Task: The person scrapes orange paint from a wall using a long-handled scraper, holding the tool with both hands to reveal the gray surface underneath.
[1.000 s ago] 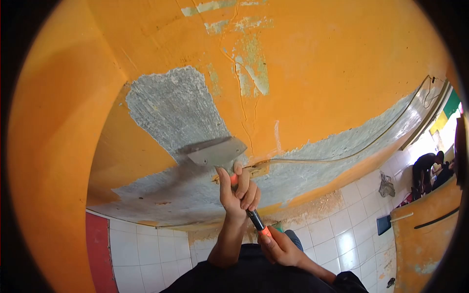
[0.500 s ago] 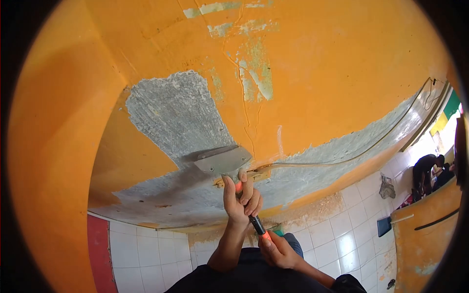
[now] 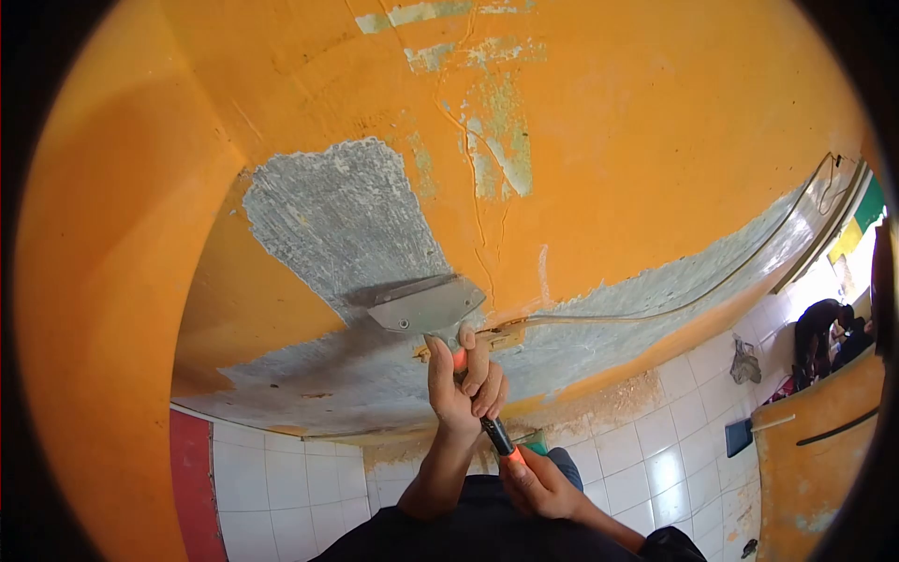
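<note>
A wall scraper (image 3: 426, 304) with a wide metal blade and a black and orange handle lies against the wall. Its blade covers the lower right end of a bare grey patch (image 3: 346, 220), beside orange paint. My left hand (image 3: 464, 384) is closed around the upper handle, thumb and a finger reaching up to the base of the blade. Lower down, my right hand (image 3: 543, 482) grips the orange end of the same handle. Whether the blade edge is cutting into the paint cannot be made out.
A cable (image 3: 655, 317) runs along the wall to the right from a box partly hidden behind my left hand. Below are white floor tiles (image 3: 670, 468) with dust along the wall. At the right are an orange ledge (image 3: 815, 478), a grey plastic bag (image 3: 744, 363) and a bending person (image 3: 817, 337).
The view has shifted slightly, so the wall marks sit a little further right. Both hands keep their hold, and the scraper has barely moved on the wall.
</note>
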The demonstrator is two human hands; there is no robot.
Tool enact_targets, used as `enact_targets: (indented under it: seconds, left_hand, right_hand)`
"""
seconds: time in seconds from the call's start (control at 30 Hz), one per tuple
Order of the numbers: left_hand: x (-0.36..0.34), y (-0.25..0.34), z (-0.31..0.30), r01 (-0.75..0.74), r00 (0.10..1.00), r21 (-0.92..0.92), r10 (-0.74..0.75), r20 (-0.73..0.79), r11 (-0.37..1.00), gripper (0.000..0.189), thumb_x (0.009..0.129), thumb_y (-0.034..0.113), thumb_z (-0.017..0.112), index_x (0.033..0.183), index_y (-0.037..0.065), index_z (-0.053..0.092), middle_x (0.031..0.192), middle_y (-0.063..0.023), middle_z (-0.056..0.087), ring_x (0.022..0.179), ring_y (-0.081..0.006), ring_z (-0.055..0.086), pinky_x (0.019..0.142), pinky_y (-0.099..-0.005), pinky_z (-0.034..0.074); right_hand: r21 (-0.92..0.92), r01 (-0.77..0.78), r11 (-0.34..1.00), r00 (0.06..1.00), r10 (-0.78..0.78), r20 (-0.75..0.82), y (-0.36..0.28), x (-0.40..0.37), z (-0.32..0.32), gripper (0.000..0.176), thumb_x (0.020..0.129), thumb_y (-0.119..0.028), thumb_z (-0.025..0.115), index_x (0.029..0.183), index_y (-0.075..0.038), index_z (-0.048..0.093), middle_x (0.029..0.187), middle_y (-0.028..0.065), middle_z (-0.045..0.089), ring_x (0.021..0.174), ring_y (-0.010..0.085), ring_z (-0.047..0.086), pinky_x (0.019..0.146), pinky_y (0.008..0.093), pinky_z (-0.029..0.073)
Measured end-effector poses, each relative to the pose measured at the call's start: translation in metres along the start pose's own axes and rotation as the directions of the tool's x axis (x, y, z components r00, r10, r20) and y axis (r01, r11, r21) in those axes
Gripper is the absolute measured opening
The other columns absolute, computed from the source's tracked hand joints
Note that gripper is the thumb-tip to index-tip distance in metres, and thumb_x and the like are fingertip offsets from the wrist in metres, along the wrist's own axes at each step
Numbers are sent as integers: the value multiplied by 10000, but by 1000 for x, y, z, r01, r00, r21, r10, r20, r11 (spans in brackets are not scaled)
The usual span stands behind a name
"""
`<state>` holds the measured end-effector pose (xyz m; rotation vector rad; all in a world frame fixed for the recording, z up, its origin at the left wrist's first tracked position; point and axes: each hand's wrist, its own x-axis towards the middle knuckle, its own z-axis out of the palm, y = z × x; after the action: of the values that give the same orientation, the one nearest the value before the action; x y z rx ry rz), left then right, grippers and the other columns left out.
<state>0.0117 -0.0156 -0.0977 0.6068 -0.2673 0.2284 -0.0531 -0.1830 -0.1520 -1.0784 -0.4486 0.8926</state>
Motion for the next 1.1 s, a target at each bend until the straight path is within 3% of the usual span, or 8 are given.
enact_targets:
  seconds: [0.07,0.27,0.57,0.67,0.77,0.83,0.97,1.1]
  left_hand:
    - [-1,-1,3,-10,1000,-13,10,-13,1000,476,1000,529,216,1016,104,432,544,50,309,319,-60,261,298,-221,322]
    - [2,2,4,-33,999,-26,34,39,999,456,1003,517,218,1012,116,434,535,57,299,317,-61,276,301,-219,328]
    - [5,7,10,-59,995,-75,65,77,995,462,1005,511,212,1027,109,438,545,47,316,322,-67,290,316,-231,362]
    - [3,1,10,-5,1000,-81,7,26,997,465,1007,507,217,1024,98,437,545,46,316,327,-68,297,325,-232,366]
    - [4,4,4,0,998,-119,7,56,993,460,1007,505,218,1023,100,436,545,48,313,325,-65,291,324,-225,359]
    - [-2,0,4,-7,1000,-99,9,23,995,456,1008,502,218,1019,102,435,543,50,313,325,-63,290,324,-220,358]
    - [5,3,11,-21,999,-78,23,31,997,447,1010,498,217,1009,106,433,538,56,310,325,-56,286,320,-207,348]
    - [5,3,9,-29,999,-67,31,22,997,450,1009,502,213,1003,109,430,536,58,309,326,-54,285,315,-207,342]
  right_hand:
    - [35,-32,999,999,30,34,-4,-5,-1,306,1017,-346,383,1016,-48,454,614,-38,419,487,50,393,450,213,336]
    - [-98,-23,995,1000,22,-6,-9,-5,1,311,1017,-354,382,1007,-51,453,635,-38,431,488,48,394,450,214,339]
    - [-74,-3,997,998,7,61,-22,-3,5,373,1007,-409,365,960,-44,427,627,-6,445,465,78,403,432,218,331]
    - [-68,18,997,1000,-19,-10,-17,-3,6,369,1006,-406,371,963,-43,425,627,-2,441,465,81,397,433,218,332]
    - [31,-81,996,997,80,24,-11,-8,7,364,1007,-401,368,969,-43,420,623,7,441,464,85,399,433,223,336]
    - [-44,-3,999,1000,3,-2,-8,-5,8,356,1007,-399,373,978,-46,415,625,8,441,462,84,396,430,224,335]
    - [-18,-30,999,1000,30,-8,-12,-6,7,361,1005,-404,377,980,-46,415,622,6,440,464,81,400,426,223,334]
    - [-119,-21,993,999,17,-29,-7,-7,2,283,1016,-330,391,991,-54,451,627,-28,454,493,47,418,455,215,354]
